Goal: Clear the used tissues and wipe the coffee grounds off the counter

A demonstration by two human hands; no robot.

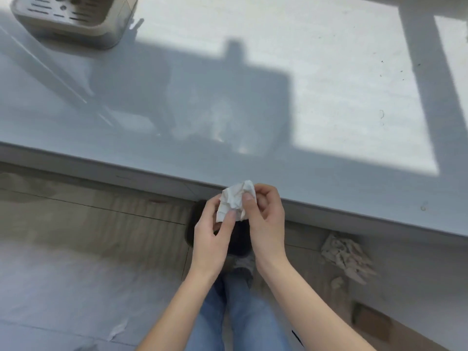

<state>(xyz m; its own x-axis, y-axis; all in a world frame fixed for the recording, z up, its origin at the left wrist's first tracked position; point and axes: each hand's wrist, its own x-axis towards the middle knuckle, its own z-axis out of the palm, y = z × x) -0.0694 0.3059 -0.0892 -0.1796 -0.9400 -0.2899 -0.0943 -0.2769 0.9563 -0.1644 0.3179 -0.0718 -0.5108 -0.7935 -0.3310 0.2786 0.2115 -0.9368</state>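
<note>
Tissue (235,201) pinched between my left hand (211,231) and right hand (266,219), held off the tabletop (177,97) edge above the floor, fingers bunching it into a wad, likely so it grips those dark specks (391,72) far right

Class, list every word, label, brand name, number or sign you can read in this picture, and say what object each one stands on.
None: no readable text appears anywhere.
The machine's drip tray shows only slots and holes.
The crumpled tissue held by the left hand and right hand is blank.
The counter bears only dark specks.
</note>
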